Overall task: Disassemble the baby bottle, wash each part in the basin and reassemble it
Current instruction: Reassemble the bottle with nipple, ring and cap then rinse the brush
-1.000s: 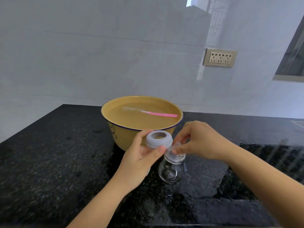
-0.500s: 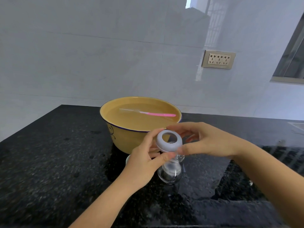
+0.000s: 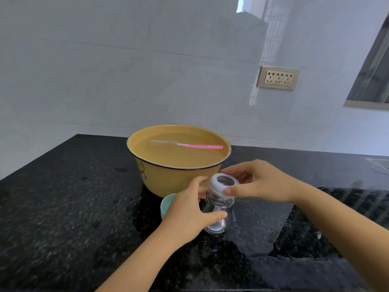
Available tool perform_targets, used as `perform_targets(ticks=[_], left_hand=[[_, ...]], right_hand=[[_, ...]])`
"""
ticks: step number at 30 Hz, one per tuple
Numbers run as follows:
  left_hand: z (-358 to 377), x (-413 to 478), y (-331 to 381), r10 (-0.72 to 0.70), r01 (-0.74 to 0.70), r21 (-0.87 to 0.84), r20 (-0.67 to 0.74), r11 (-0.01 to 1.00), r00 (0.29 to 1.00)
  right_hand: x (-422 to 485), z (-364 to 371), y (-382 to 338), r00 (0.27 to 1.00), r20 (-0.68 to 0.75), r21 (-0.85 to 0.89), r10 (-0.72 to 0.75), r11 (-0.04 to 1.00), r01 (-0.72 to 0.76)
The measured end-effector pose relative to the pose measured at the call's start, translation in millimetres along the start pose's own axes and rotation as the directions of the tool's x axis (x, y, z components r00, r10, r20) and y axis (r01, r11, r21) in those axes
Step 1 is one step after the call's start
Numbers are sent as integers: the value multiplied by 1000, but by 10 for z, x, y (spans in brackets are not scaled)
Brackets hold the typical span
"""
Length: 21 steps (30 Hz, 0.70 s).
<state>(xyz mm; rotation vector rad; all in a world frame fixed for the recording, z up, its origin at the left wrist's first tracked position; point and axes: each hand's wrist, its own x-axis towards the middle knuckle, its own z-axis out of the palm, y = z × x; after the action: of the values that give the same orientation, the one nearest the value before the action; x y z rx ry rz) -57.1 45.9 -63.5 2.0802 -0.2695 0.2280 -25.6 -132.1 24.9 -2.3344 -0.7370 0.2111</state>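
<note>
A clear glass baby bottle (image 3: 221,220) stands upright on the black counter, just in front of the yellow basin (image 3: 168,178). My left hand (image 3: 187,213) wraps around the bottle's body. A pale lilac screw ring (image 3: 221,186) sits on the bottle's neck, and my right hand (image 3: 259,184) pinches it between thumb and fingers. The basin is full of water, with a pink-handled bottle brush (image 3: 189,145) floating in it. A small teal cap (image 3: 167,207) lies behind my left hand, partly hidden.
The black speckled counter (image 3: 73,218) is wet around the bottle. A tiled wall with a power socket (image 3: 277,77) rises behind the basin. A sink edge (image 3: 379,162) shows at the far right.
The ring went from my left hand onto the bottle's neck, where my right hand now grips it. My left hand dropped down around the bottle's body.
</note>
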Motion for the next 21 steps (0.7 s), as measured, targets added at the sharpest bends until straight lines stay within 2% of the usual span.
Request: perform_targets(ticks=[6,10,12,15,16,19,21], left_hand=[[-37,14,16,-4,4,24,7,1000,1000],[-31,12,4,-15,15,19,3,1000,1000],[-32,12,3,-21,21,11,3,1000,1000],[-40,11,10,-25,25,7,14,1000,1000],[-44,7,15,-26,26,5,18,1000,999],[-46,0,26,-22,22,-2,21,1000,1000],[-46,2,29,-21,21,-3,20,1000,1000]], right_hand=[[17,46,-59,1000,18,-136,-7,991,10],[19,34,-20,998,-41,-209,55,976,-62],[12,29,-27,996,-61,-301,69,950,-84],[22,-5,-77,999,-19,-473,33,880,-38],[32,-32,-92,1000,-3,-454,19,891,-19],[63,-94,-116,995,102,-242,0,970,25],[93,-88,-102,988,149,-208,-37,976,68]])
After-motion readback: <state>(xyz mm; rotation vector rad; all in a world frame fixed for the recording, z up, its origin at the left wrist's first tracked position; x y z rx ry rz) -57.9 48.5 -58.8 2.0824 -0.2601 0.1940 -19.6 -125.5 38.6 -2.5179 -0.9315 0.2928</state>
